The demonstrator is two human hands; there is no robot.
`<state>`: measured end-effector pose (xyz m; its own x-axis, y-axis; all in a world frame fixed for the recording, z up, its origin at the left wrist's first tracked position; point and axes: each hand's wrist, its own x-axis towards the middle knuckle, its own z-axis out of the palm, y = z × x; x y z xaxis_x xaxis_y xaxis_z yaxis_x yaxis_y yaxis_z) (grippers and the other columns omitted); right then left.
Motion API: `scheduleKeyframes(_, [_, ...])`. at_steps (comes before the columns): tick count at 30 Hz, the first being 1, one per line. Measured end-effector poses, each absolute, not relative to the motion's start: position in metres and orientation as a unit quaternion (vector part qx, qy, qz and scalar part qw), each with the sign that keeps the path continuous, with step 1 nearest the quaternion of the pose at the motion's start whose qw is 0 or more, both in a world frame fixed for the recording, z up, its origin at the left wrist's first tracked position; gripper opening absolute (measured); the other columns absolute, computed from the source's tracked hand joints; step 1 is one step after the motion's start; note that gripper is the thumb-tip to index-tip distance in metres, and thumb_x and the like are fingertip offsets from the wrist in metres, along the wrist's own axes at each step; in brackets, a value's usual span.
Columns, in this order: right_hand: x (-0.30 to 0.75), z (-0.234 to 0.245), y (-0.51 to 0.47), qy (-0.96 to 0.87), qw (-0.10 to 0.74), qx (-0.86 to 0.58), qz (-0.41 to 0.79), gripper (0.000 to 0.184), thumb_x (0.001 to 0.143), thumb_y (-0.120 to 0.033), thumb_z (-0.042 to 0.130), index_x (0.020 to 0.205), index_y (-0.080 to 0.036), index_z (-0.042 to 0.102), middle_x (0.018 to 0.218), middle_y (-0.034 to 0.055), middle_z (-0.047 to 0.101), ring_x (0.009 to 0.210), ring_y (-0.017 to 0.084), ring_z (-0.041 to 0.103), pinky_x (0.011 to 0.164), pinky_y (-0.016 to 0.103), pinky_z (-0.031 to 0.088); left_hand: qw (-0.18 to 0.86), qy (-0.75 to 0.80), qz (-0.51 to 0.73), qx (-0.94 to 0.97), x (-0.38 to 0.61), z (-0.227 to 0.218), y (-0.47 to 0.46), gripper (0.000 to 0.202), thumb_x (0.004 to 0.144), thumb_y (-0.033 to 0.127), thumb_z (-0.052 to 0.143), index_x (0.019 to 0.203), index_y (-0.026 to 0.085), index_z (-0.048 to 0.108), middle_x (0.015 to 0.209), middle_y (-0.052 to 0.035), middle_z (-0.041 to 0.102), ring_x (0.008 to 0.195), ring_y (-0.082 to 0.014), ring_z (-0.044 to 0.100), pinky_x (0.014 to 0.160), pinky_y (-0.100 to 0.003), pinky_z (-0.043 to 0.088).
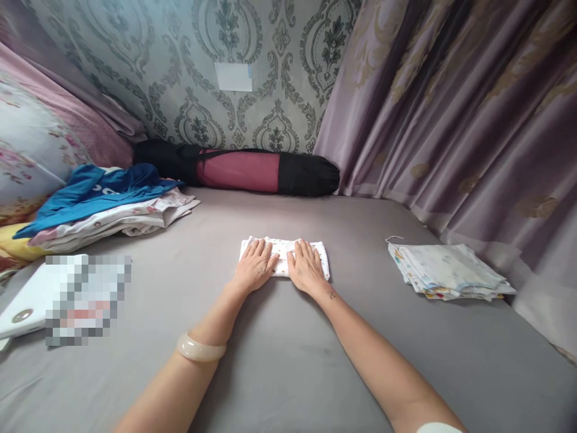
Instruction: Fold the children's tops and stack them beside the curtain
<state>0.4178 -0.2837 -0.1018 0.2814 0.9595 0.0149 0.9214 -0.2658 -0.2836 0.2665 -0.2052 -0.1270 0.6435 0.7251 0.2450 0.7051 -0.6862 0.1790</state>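
Note:
A small folded white cloth (283, 269) with little coloured spots lies flat on the grey bed sheet (288, 343). My left hand (256, 264) rests palm down on its left part, fingers stretched forward. On the right part lies my right hand (307, 264), also flat with fingers extended. A strip of cloth shows between the two thumbs, while the hands cover much of the rest. Whether it is a garment or a plain cloth I cannot tell. Around my left wrist sits a pale bangle (201, 349).
Folded white cloths (451, 267) are stacked at the right. To the left lie a pile of clothes with a blue shirt (103, 195) on top, a white object (40, 294) and a blurred-out item (88, 304). A black and red long bag (238, 171) lies along the wall.

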Motion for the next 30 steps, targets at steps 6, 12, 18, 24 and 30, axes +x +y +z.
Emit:
scheduleKeyframes(6, [0.444,-0.097,-0.282,-0.591,0.095,-0.8,0.037,0.053,0.1,-0.03,0.026,0.143,-0.004,0.041,0.151,0.0181,0.039,0.141,0.029,0.029,0.115,0.046,0.014,-0.002,0.395,0.088,0.915,0.266,-0.107,-0.187,0.036,0.095,0.022,0.032,0.118,0.014,0.058,0.121,-0.0149,0.063,0.115,-0.0259,0.055,0.103,-0.04,0.038])
scheduleKeyframes(12, [0.474,-0.087,-0.278,-0.615,0.043,-0.787,0.02,0.04,0.092,-0.009,0.032,0.116,-0.016,0.064,0.121,0.0153,0.06,0.117,0.025,0.05,0.1,0.035,0.03,0.041,0.419,0.031,0.907,0.264,-0.082,-0.167,0.031,0.084,0.013,0.042,0.101,0.017,0.068,0.106,-0.0152,0.068,0.1,-0.0285,0.056,0.084,-0.037,0.042])
scheduleKeyframes(18, [0.489,-0.083,-0.268,-0.628,0.03,-0.777,0.024,0.031,0.096,-0.018,0.037,0.111,-0.016,0.065,0.117,0.0133,0.059,0.112,0.025,0.05,0.094,0.034,0.033,0.05,0.457,0.02,0.888,0.264,-0.078,-0.147,0.035,0.082,0.021,0.042,0.101,0.023,0.071,0.114,-0.0141,0.067,0.106,-0.0316,0.052,0.086,-0.044,0.039])
scheduleKeyframes(24, [0.498,-0.074,-0.258,-0.627,0.025,-0.773,0.097,0.028,0.096,-0.023,0.043,0.117,-0.017,0.06,0.123,0.0136,0.057,0.117,0.025,0.047,0.095,0.036,0.033,0.095,0.479,-0.041,0.872,0.269,-0.068,-0.131,0.024,0.079,0.023,0.051,0.095,0.023,0.069,0.111,-0.0122,0.069,0.115,-0.0338,0.05,0.092,-0.047,0.036])
scheduleKeyframes(30, [0.502,-0.071,-0.253,-0.624,0.03,-0.772,0.117,0.027,0.091,-0.023,0.044,0.113,-0.019,0.061,0.124,0.0122,0.058,0.117,0.026,0.048,0.094,0.037,0.035,0.107,0.479,-0.041,0.87,0.273,-0.066,-0.13,0.025,0.068,0.018,0.055,0.09,0.021,0.067,0.114,-0.0149,0.065,0.115,-0.0347,0.052,0.089,-0.045,0.039])
